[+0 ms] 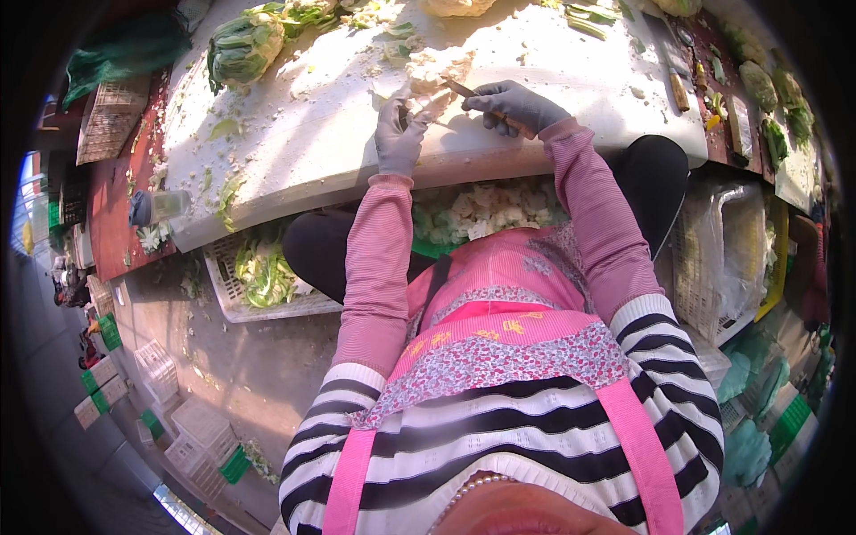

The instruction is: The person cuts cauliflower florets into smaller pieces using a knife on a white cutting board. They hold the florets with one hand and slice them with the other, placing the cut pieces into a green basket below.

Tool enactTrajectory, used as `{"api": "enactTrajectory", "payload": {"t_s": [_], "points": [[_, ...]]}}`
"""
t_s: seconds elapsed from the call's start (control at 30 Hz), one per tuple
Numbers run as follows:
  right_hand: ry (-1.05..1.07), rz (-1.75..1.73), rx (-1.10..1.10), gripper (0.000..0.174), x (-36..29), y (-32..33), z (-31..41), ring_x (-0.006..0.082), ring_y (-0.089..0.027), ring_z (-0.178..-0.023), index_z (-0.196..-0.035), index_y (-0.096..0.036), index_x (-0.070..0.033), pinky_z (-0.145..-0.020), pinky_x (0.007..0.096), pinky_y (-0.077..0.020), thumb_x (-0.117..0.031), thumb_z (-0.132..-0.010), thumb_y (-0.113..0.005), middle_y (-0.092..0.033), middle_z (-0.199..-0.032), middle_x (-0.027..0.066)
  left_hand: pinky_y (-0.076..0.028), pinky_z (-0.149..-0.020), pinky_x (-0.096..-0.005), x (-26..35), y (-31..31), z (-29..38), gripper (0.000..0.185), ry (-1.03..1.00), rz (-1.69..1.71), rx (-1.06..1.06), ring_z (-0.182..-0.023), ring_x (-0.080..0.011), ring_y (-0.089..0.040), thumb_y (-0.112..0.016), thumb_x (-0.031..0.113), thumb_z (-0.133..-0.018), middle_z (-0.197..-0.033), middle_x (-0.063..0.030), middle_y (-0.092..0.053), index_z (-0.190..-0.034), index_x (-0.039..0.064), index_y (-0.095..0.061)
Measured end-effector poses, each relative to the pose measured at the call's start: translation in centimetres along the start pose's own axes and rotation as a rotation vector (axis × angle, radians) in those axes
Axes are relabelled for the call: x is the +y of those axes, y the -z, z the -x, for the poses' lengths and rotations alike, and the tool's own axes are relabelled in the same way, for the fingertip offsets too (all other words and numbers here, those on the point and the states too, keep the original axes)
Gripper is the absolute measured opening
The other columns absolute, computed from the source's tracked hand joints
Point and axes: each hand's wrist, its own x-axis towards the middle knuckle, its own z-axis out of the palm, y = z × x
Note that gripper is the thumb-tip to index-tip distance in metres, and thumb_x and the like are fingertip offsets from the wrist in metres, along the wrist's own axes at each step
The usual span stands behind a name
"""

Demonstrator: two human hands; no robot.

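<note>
My left hand (400,137), in a grey glove, grips a piece of cauliflower (438,73) by its lower end, above the white tabletop (301,147). Its florets point away from me. In my right hand (513,107), also gloved in grey, is a knife (460,88); the blade's tip is at the right side of the cauliflower, and part of the handle shows below my fingers. A whole cauliflower with green leaves (246,48) lies at the table's upper left. Cut florets (498,207) fill a green container below the table edge, in front of my lap.
Leaf scraps and crumbs litter the table. A cleaver with a wooden handle (679,92) lies at the right. A plastic bottle (157,206) is at the left edge. Below the table stand a white crate of leaves (267,309) and a plastic-lined crate (719,267) at the right.
</note>
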Motion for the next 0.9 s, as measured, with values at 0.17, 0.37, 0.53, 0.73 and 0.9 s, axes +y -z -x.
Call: {"api": "enactTrajectory", "payload": {"t_s": [0.17, 0.37, 0.53, 0.73, 0.9], "points": [[0.136, 0.414, 0.323, 0.029, -1.0, -0.9, 1.8, 0.0116, -0.055, -0.053, -0.099, -0.067, -0.008, -0.049, 0.0277, -0.0453, -0.036, -0.098, -0.058, -0.060, -0.069, 0.0027, -0.050, -0.091, -0.0261, 0.4, 0.9, 0.8, 0.049, 0.042, 0.126, 0.010, -0.101, -0.0132, -0.057, -0.074, -0.003, -0.085, -0.117, -0.0040, -0.053, -0.131, -0.002, -0.055], [0.461, 0.711, 0.447, 0.034, -1.3, -3.0, 3.7, 0.0360, -0.068, -0.073, -0.098, -0.064, -0.003, -0.072, 0.0459, -0.0531, -0.035, -0.099, -0.054, -0.066, -0.075, 0.0184, -0.049, -0.098, -0.0293, 0.3, 1.6, 0.5, 0.057, -0.047, -0.233, 0.171, -0.113, -0.0175, -0.054, -0.066, -0.007, -0.084, -0.130, -0.0103, -0.047, -0.139, -0.003, -0.052], [0.573, 0.765, 0.411, 0.025, 4.5, -7.7, 0.6, 0.0393, -0.068, -0.081, -0.099, -0.058, -0.004, -0.070, 0.0484, -0.0521, -0.029, -0.101, -0.056, -0.067, -0.085, 0.0226, -0.048, -0.099, -0.0299, -0.1, 0.8, 1.3, 0.056, -0.074, -0.193, 0.186, -0.112, -0.0182, -0.055, -0.066, -0.004, -0.084, -0.127, -0.0096, -0.046, -0.139, -0.002, -0.054], [0.622, 0.962, 0.438, 0.025, 6.7, -9.0, -3.0, 0.0371, -0.068, -0.074, -0.101, -0.057, -0.003, -0.066, 0.0467, -0.0534, -0.028, -0.101, -0.053, -0.066, -0.079, 0.0204, -0.049, -0.096, -0.0332, -1.0, 0.9, 1.0, 0.056, -0.108, -0.266, 0.226, -0.108, -0.0194, -0.057, -0.068, -0.001, -0.083, -0.123, -0.0101, -0.048, -0.137, -0.001, -0.055], [0.045, 0.282, 0.022, 0.029, 3.7, -7.3, -3.1, 0.0238, -0.061, -0.056, -0.101, -0.056, -0.002, -0.052, 0.0377, -0.0511, -0.031, -0.101, -0.049, -0.061, -0.073, 0.0116, -0.050, -0.095, -0.0360, -0.7, 1.4, 1.4, 0.049, -0.132, -0.403, 0.285, -0.104, -0.0244, -0.059, -0.068, 0.004, -0.082, -0.118, -0.0152, -0.055, -0.130, 0.001, -0.060]]}}
